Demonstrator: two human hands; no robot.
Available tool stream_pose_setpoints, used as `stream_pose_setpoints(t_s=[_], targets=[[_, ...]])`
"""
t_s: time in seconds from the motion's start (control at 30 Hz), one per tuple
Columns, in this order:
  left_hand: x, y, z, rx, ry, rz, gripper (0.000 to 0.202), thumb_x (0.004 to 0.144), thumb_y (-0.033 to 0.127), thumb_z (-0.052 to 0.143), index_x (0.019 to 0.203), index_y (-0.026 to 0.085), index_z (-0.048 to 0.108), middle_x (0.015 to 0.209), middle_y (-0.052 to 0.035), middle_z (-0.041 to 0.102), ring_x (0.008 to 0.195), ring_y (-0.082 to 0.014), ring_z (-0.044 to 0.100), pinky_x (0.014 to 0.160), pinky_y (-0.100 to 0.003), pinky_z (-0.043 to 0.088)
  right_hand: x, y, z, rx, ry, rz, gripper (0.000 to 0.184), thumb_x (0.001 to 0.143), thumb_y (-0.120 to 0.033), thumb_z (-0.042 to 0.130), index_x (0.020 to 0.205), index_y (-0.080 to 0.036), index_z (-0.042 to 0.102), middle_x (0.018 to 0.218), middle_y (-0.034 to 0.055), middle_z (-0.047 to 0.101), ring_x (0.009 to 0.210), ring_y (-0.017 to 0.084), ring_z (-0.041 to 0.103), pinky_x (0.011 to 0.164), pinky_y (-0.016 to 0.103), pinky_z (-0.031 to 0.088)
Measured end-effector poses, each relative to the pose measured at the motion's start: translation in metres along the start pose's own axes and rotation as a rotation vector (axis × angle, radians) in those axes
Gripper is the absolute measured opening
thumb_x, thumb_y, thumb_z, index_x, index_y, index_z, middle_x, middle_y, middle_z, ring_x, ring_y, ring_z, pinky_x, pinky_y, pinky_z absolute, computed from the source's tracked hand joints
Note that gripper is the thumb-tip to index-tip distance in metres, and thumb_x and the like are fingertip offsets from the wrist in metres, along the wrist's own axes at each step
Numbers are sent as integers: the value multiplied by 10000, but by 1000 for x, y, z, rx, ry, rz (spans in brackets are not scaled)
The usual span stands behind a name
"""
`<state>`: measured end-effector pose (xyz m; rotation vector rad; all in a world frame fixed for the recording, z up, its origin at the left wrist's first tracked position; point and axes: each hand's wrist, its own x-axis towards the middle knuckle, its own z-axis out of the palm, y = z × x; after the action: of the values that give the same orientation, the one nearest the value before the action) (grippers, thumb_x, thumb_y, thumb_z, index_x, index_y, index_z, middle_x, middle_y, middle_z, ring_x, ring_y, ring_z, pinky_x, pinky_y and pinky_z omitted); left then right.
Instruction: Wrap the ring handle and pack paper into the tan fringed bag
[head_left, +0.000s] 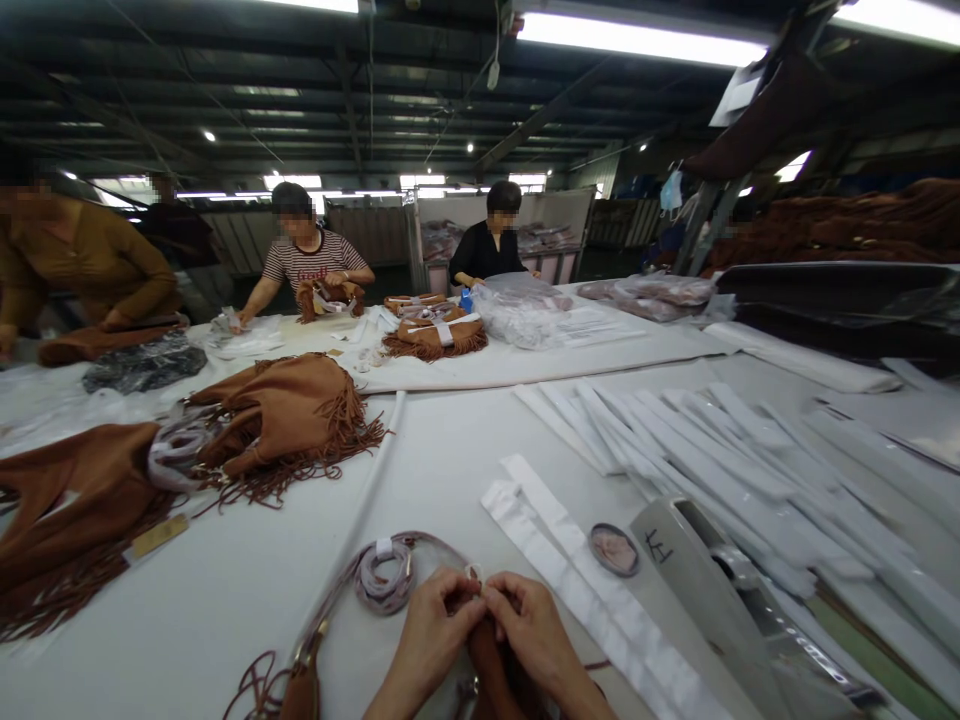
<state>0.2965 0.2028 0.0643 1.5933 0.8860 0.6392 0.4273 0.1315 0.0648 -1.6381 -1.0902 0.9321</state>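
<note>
At the bottom centre, my left hand (435, 630) and my right hand (529, 625) meet with bent fingers and pinched fingertips. Between them is the end of a bag strap, with a small white loop or scrap (474, 572) showing at the fingertips; its exact nature is too small to tell. Beneath my hands lies a brown suede bag (491, 670), partly hidden by them. A wrapped strap coil (384, 577), bound with a white band, rests just left of my fingers. Thin brown cords (255, 685) and a metal fitting belong to the bag's left side.
Fringed brown bags (289, 410) lie at left. White paper strips (570, 540) and a heap of foam strips (697, 440) spread rightward. A round dish (615, 550) sits beside a grey tape dispenser (697, 580). Across the table, several people handle bags and plastic wrap (525, 305).
</note>
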Motion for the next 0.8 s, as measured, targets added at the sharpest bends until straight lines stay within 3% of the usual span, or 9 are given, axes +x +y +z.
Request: stream_pose_setpoints(t_s=[0.13,0.27,0.53,0.63,0.8], targets=[[1,0,1,15,-4,-32,125,696,280,644,746,170,677,725,-26,631,710,-183,556,683,-272,403,0,-4,2,72,-7,3,336,815,-468,509,735,-162,625,586,-14,564,517,121,485,493,237,373],[2,-2,3,8,-1,20,150,732,302,610,681,183,686,715,-35,638,753,-200,568,709,-277,399,-1,-7,4,113,25,9,332,811,-468,511,796,-161,636,671,15,618,565,138,516,499,242,405],[0,-5,3,-10,12,1,232,778,349,551,690,184,688,692,-35,656,720,-190,571,691,-278,398,0,-4,7,49,74,-3,344,803,-488,527,781,-165,645,698,28,642,641,166,565,575,262,443],[2,-8,5,-271,82,-95,216,739,359,581,640,171,620,644,-14,609,661,-163,531,650,-270,405,2,2,6,77,61,0,365,787,-501,550,766,-153,655,727,39,658,703,178,580,642,276,449],[2,-6,6,-879,33,-177,189,699,303,595,588,160,542,639,4,550,646,-122,489,601,-233,404,-2,8,0,372,-19,181,360,716,-492,670,671,-136,641,483,-51,499,459,68,378,456,199,280]])
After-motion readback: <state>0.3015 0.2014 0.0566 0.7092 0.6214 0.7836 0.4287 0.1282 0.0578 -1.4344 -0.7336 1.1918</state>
